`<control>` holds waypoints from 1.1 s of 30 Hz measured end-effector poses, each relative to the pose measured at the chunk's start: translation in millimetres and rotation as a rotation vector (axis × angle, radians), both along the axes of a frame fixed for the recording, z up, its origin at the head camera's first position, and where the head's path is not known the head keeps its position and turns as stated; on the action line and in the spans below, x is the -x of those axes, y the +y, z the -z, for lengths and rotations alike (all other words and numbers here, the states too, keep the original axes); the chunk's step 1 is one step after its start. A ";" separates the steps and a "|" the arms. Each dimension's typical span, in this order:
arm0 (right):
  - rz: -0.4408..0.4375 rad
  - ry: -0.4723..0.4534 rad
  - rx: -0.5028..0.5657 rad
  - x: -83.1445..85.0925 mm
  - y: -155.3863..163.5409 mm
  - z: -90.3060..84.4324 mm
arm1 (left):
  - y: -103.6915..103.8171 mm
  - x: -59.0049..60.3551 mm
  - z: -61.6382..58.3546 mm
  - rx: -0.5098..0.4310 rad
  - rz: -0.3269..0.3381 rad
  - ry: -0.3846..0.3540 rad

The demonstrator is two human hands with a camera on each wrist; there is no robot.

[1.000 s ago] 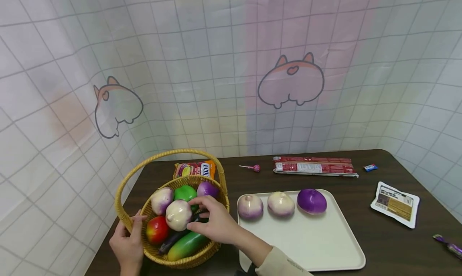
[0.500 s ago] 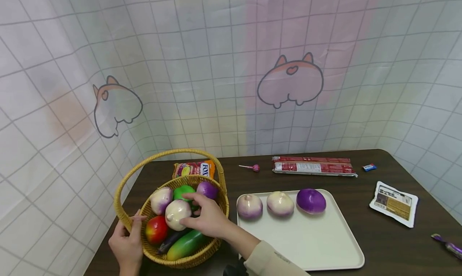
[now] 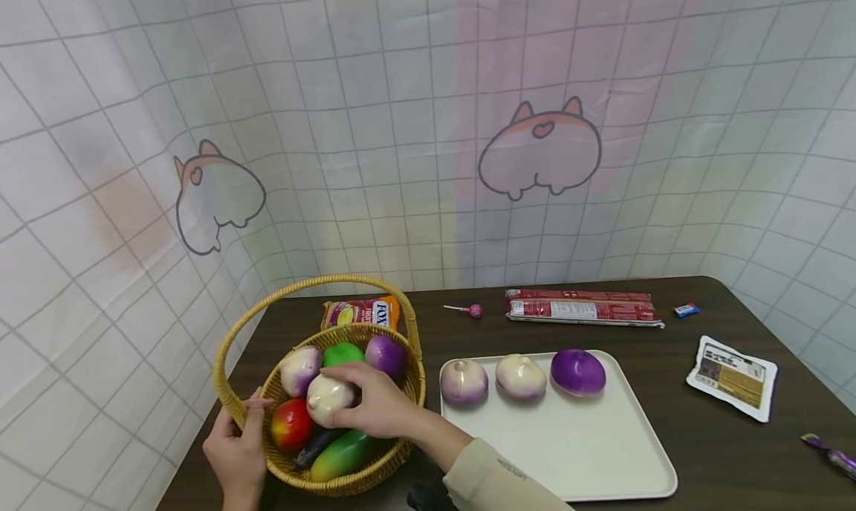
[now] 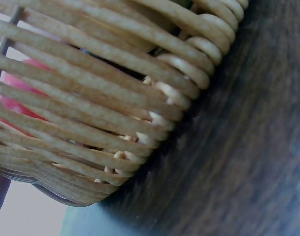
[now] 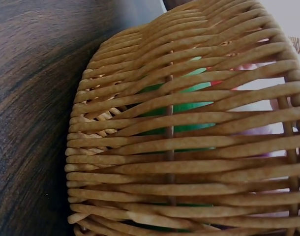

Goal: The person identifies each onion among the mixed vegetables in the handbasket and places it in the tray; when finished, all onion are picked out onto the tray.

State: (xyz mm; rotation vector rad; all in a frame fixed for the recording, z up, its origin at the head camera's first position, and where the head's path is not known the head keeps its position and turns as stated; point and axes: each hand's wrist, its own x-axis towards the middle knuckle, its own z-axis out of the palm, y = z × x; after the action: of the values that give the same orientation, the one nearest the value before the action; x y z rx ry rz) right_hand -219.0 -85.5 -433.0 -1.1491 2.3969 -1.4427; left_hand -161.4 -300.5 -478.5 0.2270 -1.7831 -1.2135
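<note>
A wicker basket (image 3: 401, 347) with a tall handle stands at the table's left and holds toy fruit and vegetables. My right hand (image 3: 374, 399) reaches into it, fingers curled round a white onion (image 3: 328, 396). My left hand (image 3: 237, 455) holds the basket's near left rim. Around the onion lie a second pale onion (image 3: 299, 370), a green pepper (image 3: 342, 353), a purple onion (image 3: 386, 353), a red apple (image 3: 290, 425), a dark eggplant (image 3: 314, 446) and a green mango (image 3: 341, 455). Both wrist views show only basket weave (image 4: 115, 113) (image 5: 189, 147) up close.
A cream tray (image 3: 575, 451) right of the basket carries two pale onions (image 3: 464, 382) (image 3: 520, 376) and a purple one (image 3: 578, 372). Behind lie a snack bag (image 3: 361, 313), a lollipop (image 3: 468, 310), red packets (image 3: 582, 307), a small blue sweet (image 3: 686, 310). A white packet (image 3: 732, 377) and a purple wrapper (image 3: 832, 455) lie right.
My right hand has slid left across the basket and closed round the white onion, which was only touched at its side before. The left hand has stayed on the rim.
</note>
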 end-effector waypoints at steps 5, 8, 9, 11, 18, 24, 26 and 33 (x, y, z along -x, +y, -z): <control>0.003 -0.026 -0.045 1.2 -0.8 -1.5 | -0.7 0.6 1.2 -0.010 0.000 0.001; 0.002 -0.033 -0.061 0.9 -2.2 -0.5 | -1.4 0.4 2.8 -0.018 -0.005 -0.005; -0.001 -0.034 -0.063 0.7 -2.7 -0.5 | -1.6 0.1 3.3 -0.015 -0.008 -0.007; -0.008 -0.045 -0.060 0.2 -3.7 -0.8 | -1.2 -0.4 2.9 -0.014 -0.017 -0.013; 0.008 -0.069 -0.089 -5.4 -5.4 0.4 | -1.6 0.3 3.1 -0.006 -0.037 -0.018; 0.035 -0.007 -0.108 -10.1 -3.7 0.5 | -2.1 0.0 5.6 0.030 -0.070 -0.021; 0.043 -0.003 -0.087 -11.1 -1.7 -0.8 | -2.1 0.2 5.5 0.041 -0.079 -0.020; 0.045 -0.010 0.034 -18.3 11.6 -6.4 | -0.6 0.0 2.2 0.048 -0.072 -0.011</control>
State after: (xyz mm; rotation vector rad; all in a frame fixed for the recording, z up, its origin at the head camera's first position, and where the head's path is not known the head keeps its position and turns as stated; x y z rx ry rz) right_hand -200.6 -73.9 -426.7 -1.0994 2.4156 -1.5048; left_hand -161.5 -301.1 -480.7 0.2682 -1.7962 -1.1189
